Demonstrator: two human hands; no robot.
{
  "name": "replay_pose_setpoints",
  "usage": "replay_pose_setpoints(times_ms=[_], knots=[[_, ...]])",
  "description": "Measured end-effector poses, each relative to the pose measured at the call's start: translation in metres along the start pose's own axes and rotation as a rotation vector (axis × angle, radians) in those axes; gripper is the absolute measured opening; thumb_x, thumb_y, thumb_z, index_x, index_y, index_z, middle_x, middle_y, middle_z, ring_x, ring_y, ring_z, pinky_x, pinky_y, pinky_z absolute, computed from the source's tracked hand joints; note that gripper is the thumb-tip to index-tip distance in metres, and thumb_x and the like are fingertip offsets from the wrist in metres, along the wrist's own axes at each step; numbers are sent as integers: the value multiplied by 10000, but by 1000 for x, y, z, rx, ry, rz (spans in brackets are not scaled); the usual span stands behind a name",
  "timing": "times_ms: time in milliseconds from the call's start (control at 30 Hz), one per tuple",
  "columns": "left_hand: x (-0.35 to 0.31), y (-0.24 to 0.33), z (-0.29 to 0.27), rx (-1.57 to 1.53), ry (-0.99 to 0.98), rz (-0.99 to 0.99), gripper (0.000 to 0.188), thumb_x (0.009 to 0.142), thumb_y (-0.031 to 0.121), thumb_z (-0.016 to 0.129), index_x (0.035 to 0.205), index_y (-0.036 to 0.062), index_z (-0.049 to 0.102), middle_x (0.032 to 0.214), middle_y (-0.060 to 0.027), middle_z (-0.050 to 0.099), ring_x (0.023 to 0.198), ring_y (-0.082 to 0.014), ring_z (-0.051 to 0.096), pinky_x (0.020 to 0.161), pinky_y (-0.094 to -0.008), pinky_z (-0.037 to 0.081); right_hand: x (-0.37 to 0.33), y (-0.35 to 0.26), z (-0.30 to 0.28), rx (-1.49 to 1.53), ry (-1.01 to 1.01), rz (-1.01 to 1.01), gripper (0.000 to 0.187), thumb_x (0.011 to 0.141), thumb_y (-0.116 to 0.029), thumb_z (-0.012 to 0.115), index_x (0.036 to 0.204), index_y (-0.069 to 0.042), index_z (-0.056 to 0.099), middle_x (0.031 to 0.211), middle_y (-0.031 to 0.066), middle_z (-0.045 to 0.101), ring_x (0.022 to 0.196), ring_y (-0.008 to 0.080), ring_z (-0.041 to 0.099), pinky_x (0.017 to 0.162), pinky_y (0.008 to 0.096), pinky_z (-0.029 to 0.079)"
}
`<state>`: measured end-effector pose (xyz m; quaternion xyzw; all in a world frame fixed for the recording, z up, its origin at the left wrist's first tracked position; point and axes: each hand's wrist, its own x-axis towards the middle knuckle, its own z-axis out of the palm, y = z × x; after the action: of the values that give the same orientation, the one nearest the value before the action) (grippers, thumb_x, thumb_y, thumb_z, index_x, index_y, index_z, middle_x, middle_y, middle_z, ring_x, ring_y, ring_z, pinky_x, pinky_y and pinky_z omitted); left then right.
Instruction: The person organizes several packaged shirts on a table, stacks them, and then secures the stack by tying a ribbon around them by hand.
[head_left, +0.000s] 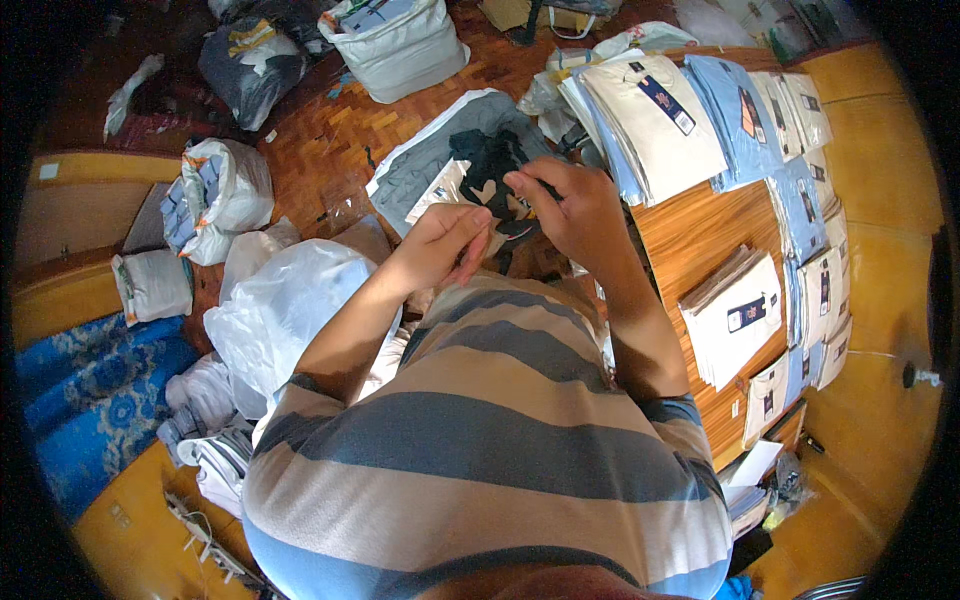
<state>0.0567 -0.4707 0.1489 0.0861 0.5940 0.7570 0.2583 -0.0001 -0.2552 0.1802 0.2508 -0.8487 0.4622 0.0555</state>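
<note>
Left fingers: my left hand [440, 245] is curling its fingers together, the tips pinching the near edge of the card [447, 190]; the tips themselves are turning away from me, so I cannot tell how many are gripping.
Right fingers: my right hand [570, 210] is bending over the garment [500, 165], fingers pressed close and the forefinger and thumb nipping something small at its left edge; what they are nipping is too small to make out.
Card: a pale stiff sheet, lying just beyond my left fingertips and partly tucked under the dark cloth, its long axis running from near-left to far-right.
Garment: dark, folded, sitting in front of my chest between both hands, resting on a grey packet [425, 160]; its long axis is pointing away from me, and its near end is disappearing behind my hands.
Hidden: my striped shirt [480, 440] is covering the near table edge and whatever is lying under my wrists.
Table: the wooden table [700, 240] is showing to my right, carrying overlapping rows of packed shirts [660, 120], bent by the lens.
Left side: white plastic bags [285, 300] are crowding the parquet floor [330, 130] beside my left forearm.
</note>
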Motion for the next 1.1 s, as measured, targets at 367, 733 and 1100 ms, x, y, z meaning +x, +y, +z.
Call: replay_pose_setpoints(times_ms=[367, 733, 1100], knots=[[-12, -16, -48, 1339, -121, 514, 373, 992, 280, 601, 692, 60, 571, 547, -136, 560, 525, -323, 618, 511, -448, 479, -23, 2, -10, 75, -333, 36, 202, 958, -228, 711, 900, -41, 760, 724, 152, 674, 572, 288, 634, 542, 384, 458], [-45, -13, -133, 889, 177, -119, 309, 1022, 283, 567, 893, 35, 697, 744, -129, 727, 703, -249, 724, 659, -383, 563, -43, -50, -84, 425, 5, 321, 235, 1023, -182, 676, 881, -8, 743, 803, 69, 737, 706, 117, 663, 661, 261, 514], [22, 1, 34, -133, 158, 309, 256, 1005, 91, 661, 1231, -28, 669, 1042, -116, 745, 831, -122, 681, 681, -247, 545, -37, -41, -42, 659, -183, 542, 325, 1069, -250, 600, 939, 17, 730, 854, 56, 742, 788, 104, 657, 740, 246, 507]])
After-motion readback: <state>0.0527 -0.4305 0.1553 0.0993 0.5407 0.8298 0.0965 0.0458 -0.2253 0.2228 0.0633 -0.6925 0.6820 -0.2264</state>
